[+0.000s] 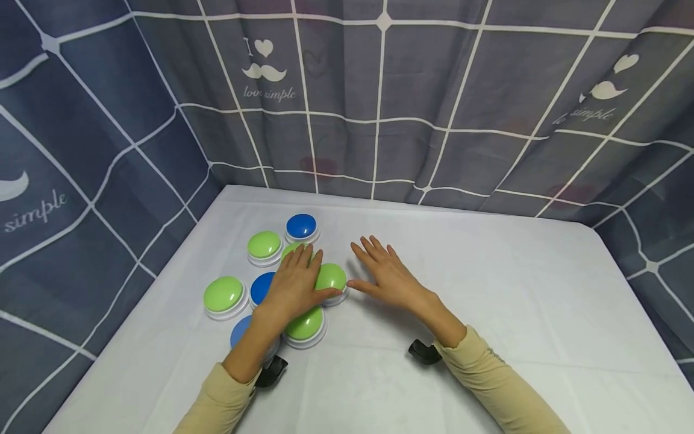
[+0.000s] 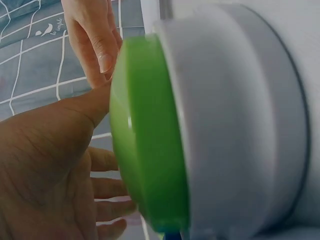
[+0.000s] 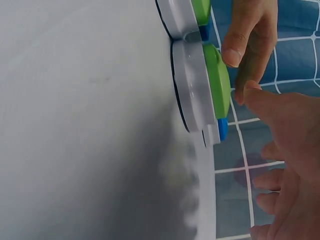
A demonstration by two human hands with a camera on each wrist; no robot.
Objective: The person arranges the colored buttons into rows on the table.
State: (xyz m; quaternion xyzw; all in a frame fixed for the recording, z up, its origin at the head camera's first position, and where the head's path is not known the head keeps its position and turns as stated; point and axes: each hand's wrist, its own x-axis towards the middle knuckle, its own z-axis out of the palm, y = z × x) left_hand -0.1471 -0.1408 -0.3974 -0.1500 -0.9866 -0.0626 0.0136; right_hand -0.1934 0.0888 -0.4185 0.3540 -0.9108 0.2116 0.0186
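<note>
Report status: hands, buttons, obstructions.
Left hand open over grouped green and blue buttons. Right hand open, empty, to their right. Left hand partly hides some buttons in head view.

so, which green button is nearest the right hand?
The rightmost green button, the one just beside the thumb tip of the right hand; the other green buttons all sit farther left.

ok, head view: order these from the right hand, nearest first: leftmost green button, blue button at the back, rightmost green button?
1. Rightmost green button, just left of the right hand.
2. Blue button at the back, back-left of that hand.
3. Leftmost green button, far left.
</note>
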